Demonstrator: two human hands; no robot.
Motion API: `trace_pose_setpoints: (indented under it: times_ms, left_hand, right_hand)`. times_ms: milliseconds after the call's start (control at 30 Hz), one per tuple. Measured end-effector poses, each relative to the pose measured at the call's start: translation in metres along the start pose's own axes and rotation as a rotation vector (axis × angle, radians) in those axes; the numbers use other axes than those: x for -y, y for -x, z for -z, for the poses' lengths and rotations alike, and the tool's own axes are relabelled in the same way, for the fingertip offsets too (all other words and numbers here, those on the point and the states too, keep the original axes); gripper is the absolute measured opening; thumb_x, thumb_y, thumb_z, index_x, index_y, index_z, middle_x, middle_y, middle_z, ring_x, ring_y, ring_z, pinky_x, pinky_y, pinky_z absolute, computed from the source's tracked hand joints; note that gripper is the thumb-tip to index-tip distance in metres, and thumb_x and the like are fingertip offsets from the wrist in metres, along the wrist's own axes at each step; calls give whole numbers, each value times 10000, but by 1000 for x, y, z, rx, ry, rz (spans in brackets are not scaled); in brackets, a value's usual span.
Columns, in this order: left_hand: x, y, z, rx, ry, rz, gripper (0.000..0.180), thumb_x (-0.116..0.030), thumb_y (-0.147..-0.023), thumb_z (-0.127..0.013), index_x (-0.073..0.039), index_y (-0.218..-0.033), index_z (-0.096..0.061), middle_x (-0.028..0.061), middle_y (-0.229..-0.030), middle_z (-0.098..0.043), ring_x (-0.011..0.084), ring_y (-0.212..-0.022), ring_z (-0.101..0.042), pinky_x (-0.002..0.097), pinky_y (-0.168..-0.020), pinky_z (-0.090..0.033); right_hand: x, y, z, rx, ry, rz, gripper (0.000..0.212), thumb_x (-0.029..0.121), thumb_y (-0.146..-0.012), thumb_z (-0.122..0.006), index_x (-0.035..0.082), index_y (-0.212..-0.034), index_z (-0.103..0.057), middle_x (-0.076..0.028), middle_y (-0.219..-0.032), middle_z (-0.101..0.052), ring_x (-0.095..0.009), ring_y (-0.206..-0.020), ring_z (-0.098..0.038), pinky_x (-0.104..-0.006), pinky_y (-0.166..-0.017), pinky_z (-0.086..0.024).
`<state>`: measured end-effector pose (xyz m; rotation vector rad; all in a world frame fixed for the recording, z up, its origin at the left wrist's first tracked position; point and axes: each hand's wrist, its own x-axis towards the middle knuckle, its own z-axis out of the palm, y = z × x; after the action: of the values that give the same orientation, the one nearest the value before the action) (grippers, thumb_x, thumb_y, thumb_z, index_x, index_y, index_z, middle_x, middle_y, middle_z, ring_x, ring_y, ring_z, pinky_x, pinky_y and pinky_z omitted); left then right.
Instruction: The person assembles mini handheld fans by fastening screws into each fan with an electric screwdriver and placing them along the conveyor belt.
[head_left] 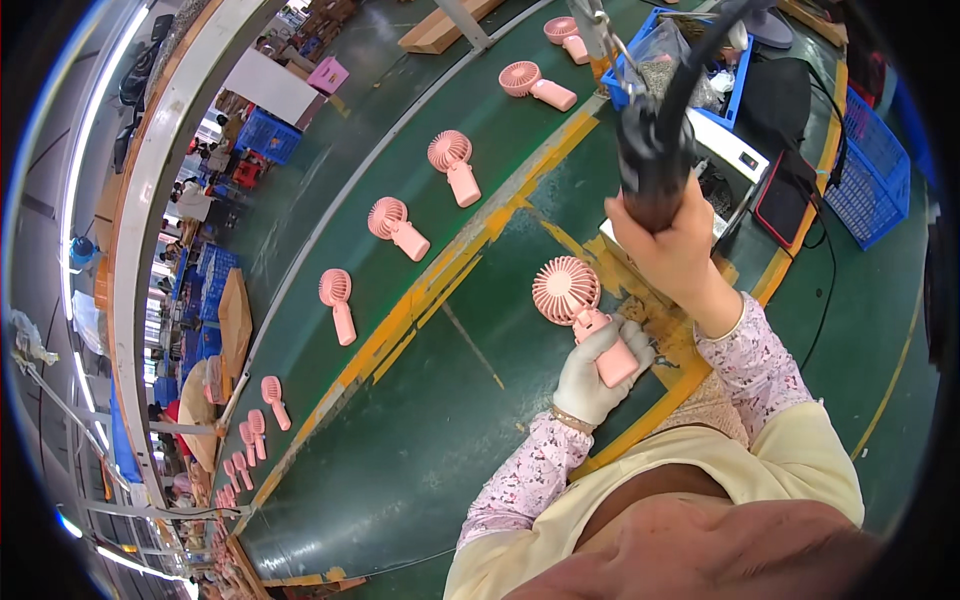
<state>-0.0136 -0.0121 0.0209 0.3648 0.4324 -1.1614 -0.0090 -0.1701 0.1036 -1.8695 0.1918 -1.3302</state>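
Broadly, a long green table (420,440) fills the view, with a yellow stripe (440,285) running up it and a belt on its far side carrying a line of pink fans (398,228) spaced well apart. Blue crates (868,185) sit at the upper right, one near the top holding clear bags of small parts.

Nearer in, the right hand (672,245) is bare and wrapped tight around the dark handle of a hanging driver (650,150), held upright above the work. Its tip is hidden behind the hand, so I cannot tell whether it touches anything.

Below it, the left hand (600,365), in a white glove, has its grip closed around the handle of one pink fan (585,315), which lies on the table at the yellow stripe with its round head pointing up and left, just beside a worn, scuffed patch.

A likely slip, as I judge it: the fan is pinned by its handle only, so any push from the driver could twist the head sideways. The gloved fingers (625,335) lie close under the tool, and a skid off the plastic could catch them. The driver's cable hangs over the crates and might snag there.
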Motion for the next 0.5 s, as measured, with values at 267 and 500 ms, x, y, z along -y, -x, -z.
trace_pose_setpoints:
  times_ms: [267,500]
  left_hand:
    - [6,-8,7,96,-119,-26,104,-95,-873,-552,-46,-944,-494,55,-817,-519,180,-723,-521,313,-677,-444]
    - [2,3,7,165,-1735,-761,297,-84,-718,-698,-80,-1006,-627,162,-927,-628,352,-907,-588,375,-761,-477]
  right_hand:
    - [7,22,-21,109,-362,-335,381,51,-736,-709,-19,-1051,-508,-62,-771,-607,-100,-652,-565,-257,-604,-469]
    - [28,42,-31,161,-778,-491,322,49,-757,-688,-2,-1016,-504,-28,-731,-574,-91,-633,-550,-243,-584,-460]
